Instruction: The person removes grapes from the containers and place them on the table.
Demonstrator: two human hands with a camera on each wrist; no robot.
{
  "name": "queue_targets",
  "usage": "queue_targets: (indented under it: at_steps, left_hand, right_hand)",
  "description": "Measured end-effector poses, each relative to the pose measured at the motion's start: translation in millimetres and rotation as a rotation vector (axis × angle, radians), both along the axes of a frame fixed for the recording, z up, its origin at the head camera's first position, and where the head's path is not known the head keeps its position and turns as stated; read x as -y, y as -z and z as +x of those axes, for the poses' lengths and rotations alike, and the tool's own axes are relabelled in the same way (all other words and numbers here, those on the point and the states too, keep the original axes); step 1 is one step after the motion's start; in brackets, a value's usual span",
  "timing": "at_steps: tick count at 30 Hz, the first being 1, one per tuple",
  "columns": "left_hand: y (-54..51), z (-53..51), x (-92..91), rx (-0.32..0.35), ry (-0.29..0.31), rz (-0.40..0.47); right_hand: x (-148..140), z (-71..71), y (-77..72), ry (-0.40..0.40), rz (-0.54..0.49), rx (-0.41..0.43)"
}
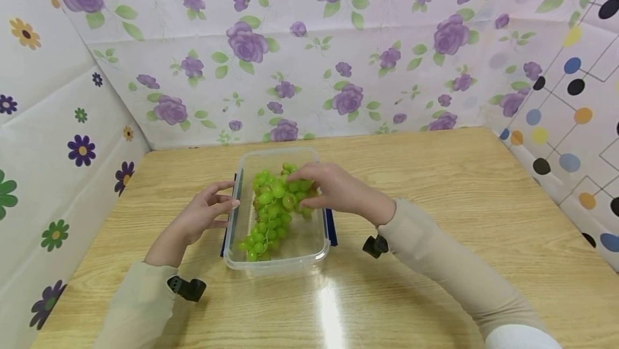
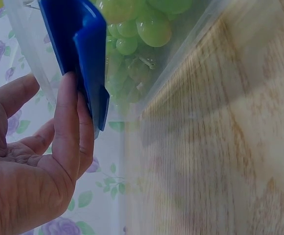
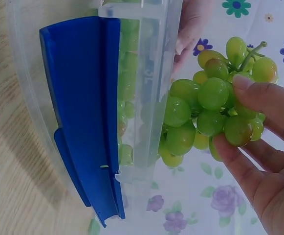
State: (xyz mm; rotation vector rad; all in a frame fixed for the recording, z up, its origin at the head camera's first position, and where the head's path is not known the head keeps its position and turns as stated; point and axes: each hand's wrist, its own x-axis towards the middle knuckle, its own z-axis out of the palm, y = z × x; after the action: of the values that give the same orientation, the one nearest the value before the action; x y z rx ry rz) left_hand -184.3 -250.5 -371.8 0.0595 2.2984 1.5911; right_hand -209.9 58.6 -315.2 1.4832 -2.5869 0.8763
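A clear plastic box (image 1: 302, 247) with blue side latches stands on the table, holding green grapes (image 1: 271, 214). Above its right part, my right hand (image 1: 333, 187) grips a bunch of green grapes (image 3: 212, 98) between thumb and fingers. The right wrist view shows this bunch higher than the rim, its stem sticking up. At the box's left side is my left hand (image 1: 205, 212), fingers fairly straight. Its fingertips touch the left blue latch (image 2: 83, 54), and the thumb is near the rim. Whether the held bunch still touches the grapes below cannot be told.
The wooden table (image 1: 435, 177) extends around the box. A flowered cloth wall (image 1: 300, 80) rises behind it, with patterned walls at the left and right. Each wrist bears a small black camera (image 1: 186, 288). The right blue latch (image 3: 83, 107) hangs outward from the box.
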Motion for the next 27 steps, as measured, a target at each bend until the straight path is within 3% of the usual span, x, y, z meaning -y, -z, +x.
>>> queue_targets:
  at_steps: [7,27]
  left_hand:
    - [-0.7,0.3,0.2,0.001,-0.001,0.000]
    - [-3.0,1.0,-0.8,0.010,-0.005,-0.008]
  right_hand:
    - [-0.9,-1.1,-0.5,-0.002,-0.037,-0.033]
    - [-7.1,-3.0,-4.5,0.060,-0.081,-0.009]
